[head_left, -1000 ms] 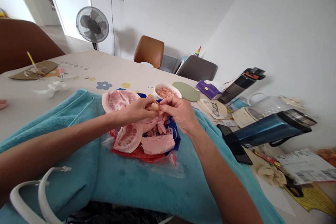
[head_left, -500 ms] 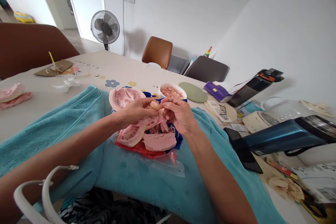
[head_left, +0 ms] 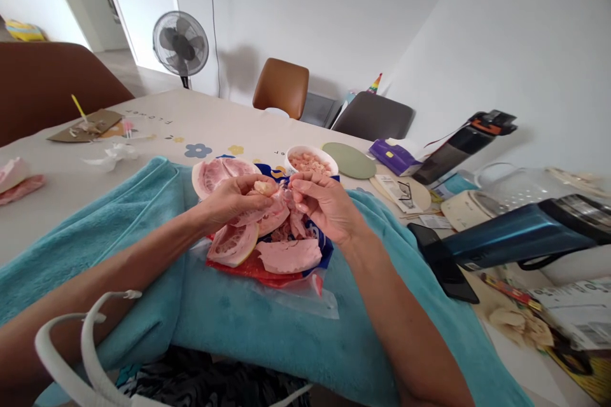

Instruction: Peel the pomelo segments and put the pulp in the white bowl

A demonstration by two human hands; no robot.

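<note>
My left hand [head_left: 233, 198] is closed on a pale pomelo segment [head_left: 263, 188], held between thumb and fingers. Against it, my right hand [head_left: 321, 203] pinches thin membrane at the segment's right side, thumb and forefinger together. Both hands hover over a red and blue plastic bag [head_left: 267, 275]. On the bag lie a pink-lined pomelo rind piece [head_left: 233, 244], a thick pink rind slab [head_left: 290, 255] and torn membrane scraps [head_left: 300, 224]. A hollowed rind half [head_left: 210, 177] sits behind my left hand. Beyond the fingers stands a white bowl [head_left: 287, 156] of peeled pomelo flesh [head_left: 310, 162].
A turquoise towel [head_left: 229, 324] lies under the bag. To the right are a green oval mat [head_left: 349, 160], a purple tissue pack [head_left: 394, 156], a phone [head_left: 443, 267], a blue flask [head_left: 506, 238] and a dark bottle [head_left: 458, 149]. Crumpled tissue [head_left: 112, 156] lies left.
My hands have drawn slightly apart, with the left one a little further left, so more membrane shows between them. The whole view has shifted a little.
</note>
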